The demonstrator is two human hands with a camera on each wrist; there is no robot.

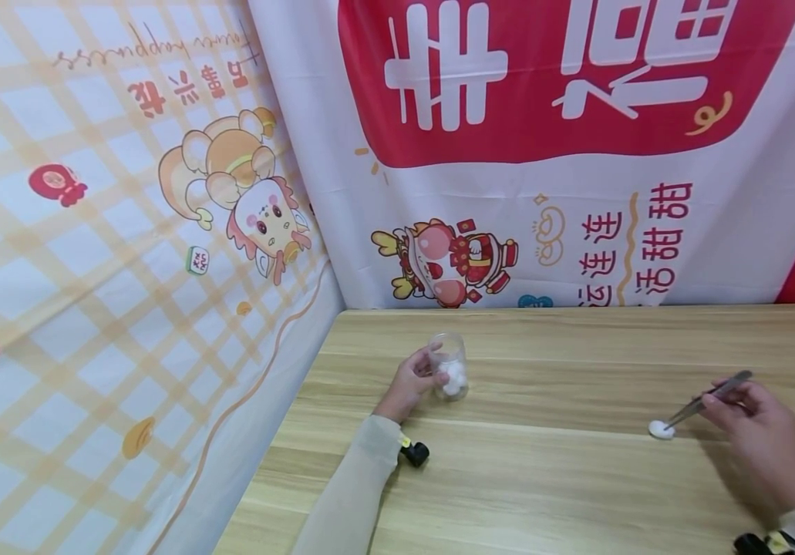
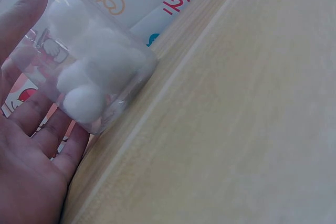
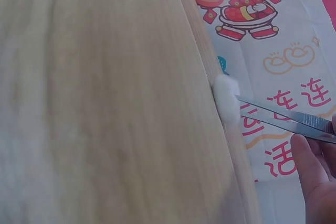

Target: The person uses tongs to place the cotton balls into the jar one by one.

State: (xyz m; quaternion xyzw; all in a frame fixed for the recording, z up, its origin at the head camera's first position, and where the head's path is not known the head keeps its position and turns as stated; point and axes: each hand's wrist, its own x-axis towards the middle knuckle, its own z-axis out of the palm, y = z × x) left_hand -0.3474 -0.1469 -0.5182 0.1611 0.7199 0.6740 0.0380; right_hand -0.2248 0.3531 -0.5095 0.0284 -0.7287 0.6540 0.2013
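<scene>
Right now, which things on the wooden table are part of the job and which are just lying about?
In the job:
- clear plastic jar of white cotton balls, held by the left hand
- thin metal tweezers in the right hand
- loose white cotton ball at the tweezer tips

Lying about:
- printed cartoon backdrop cloths

there are two hands in the head view, the left hand [image 1: 411, 381] at the middle of the frame and the right hand [image 1: 751, 432] at the lower right, each with one dark wrist-worn device near the bottom edge. one clear jar [image 1: 449, 365] stands at the centre of the single wooden worktop [image 1: 564, 493], and about four cotton balls [image 2: 84, 103] show through its wall in the left wrist view, though the exact number is hard to tell. one pair of metal tweezers [image 1: 709, 397] and one loose cotton ball [image 1: 661, 429] lie toward the right, and two printed banners hang behind, one at the left and one at the top.
</scene>
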